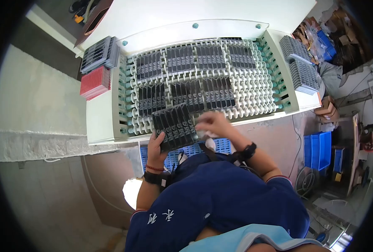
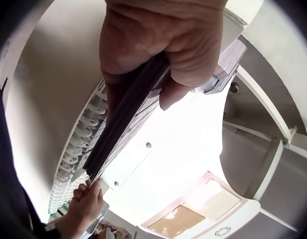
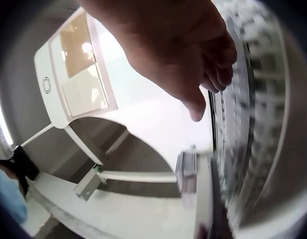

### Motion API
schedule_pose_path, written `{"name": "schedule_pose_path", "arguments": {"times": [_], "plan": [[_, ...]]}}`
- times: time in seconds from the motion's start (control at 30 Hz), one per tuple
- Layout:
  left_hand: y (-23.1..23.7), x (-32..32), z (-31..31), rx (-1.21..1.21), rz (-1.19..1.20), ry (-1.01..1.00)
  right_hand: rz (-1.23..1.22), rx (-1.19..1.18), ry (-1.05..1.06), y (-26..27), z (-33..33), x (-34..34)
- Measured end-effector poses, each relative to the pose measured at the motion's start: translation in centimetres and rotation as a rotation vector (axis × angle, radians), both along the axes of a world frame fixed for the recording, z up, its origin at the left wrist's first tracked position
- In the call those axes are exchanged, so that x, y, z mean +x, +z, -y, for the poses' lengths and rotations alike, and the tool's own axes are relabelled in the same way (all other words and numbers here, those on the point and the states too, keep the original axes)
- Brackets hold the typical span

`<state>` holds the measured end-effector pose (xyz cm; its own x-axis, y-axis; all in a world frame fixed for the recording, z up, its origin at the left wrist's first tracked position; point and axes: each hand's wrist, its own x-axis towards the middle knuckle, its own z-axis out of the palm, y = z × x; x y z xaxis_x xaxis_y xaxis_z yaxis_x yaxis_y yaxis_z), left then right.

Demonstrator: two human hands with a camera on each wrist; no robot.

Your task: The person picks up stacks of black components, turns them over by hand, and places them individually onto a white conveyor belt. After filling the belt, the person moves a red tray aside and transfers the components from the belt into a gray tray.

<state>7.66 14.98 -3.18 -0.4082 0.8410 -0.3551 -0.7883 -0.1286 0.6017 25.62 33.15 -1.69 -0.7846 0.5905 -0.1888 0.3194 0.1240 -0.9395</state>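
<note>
My left hand [image 1: 156,148] grips a small stack of black circuit board panels [image 1: 174,129] with rows of white print, its thumb on the printed face. In the left wrist view the stacked edges [image 2: 118,127] point away from the palm. At the stack's right side is my right hand [image 1: 215,123], blurred, its fingertips close to the edge. The right wrist view shows that hand's thumb [image 3: 196,110] apart from its bent fingers, with no panel visible between them. Similar panels [image 1: 180,59] lie in two rows on the white roller conveyor [image 1: 253,90] ahead.
Grey slotted racks [image 1: 99,54] and a red one [image 1: 95,82] stand on the machine's left ledge. More grey racks [image 1: 303,75] sit on the right ledge. Below the front edge is a blue plastic crate [image 1: 216,145]; blue bins [image 1: 317,150] stand at right.
</note>
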Motion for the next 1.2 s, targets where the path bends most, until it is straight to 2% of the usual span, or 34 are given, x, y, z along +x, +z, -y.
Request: {"name": "schedule_pose_path", "arguments": {"times": [0.03,0.13,0.17,0.23,0.3,0.33,0.37,0.43,0.53,0.57,0.67,0.73,0.77,0.87,0.93,1.03,1.2], "plan": [[-0.1,0.2,-0.4,0.002,0.0,-0.005,-0.035,0.057,0.134,-1.3,0.9,-0.7],[-0.7,0.0,-0.8,0.038,-0.008,-0.008,-0.007,-0.202,0.034,-1.5,-0.4,0.2],[-0.9,-0.1,-0.6,0.054,-0.01,-0.008,-0.102,-0.308,-0.081,-1.6,-1.5,1.2],[-0.3,-0.3,-0.4,0.031,0.076,0.028,-0.008,-0.232,-0.277,-0.3,-5.4,4.1],[0.4,-0.4,-0.3,-0.018,0.153,0.074,-0.032,-0.099,-0.452,-0.7,-10.0,8.2],[0.0,-0.8,-0.1,0.0,0.182,0.077,0.034,0.068,-0.506,-1.2,-12.5,10.3],[-0.6,-1.3,0.3,0.016,0.209,0.08,0.069,0.123,-0.615,-1.0,-14.2,11.8],[-1.7,-2.0,1.0,0.022,0.248,0.091,0.219,0.219,-0.645,-1.1,-17.1,14.1],[-2.0,-2.2,1.4,-0.037,0.182,0.095,0.524,0.712,-0.557,-2.6,-18.2,14.8],[-1.8,-2.2,1.4,-0.032,0.162,0.097,0.469,0.993,-0.656,-3.7,-17.8,14.5],[-0.4,-1.6,1.3,-0.015,0.09,0.104,0.378,0.912,-0.722,-2.1,-14.7,10.4],[0.3,-1.4,1.1,0.008,0.018,0.084,0.126,0.608,-0.556,-2.2,-11.7,7.0],[0.3,-1.4,1.2,0.003,0.006,0.073,0.039,0.433,-0.435,-0.3,-8.7,4.6],[0.1,-1.2,1.6,-0.032,0.02,0.07,-0.02,-0.071,0.025,0.0,-2.3,-0.3],[-0.2,-1.3,2.3,-0.012,0.024,0.035,-0.002,-0.338,0.165,0.0,1.1,-2.4],[0.0,-1.2,3.0,0.032,-0.001,0.036,0.016,-0.474,0.208,-0.6,2.6,-3.6],[-1.1,-1.7,4.9,0.031,0.044,0.037,0.06,-0.477,0.302,-0.9,3.4,-4.0]]}}
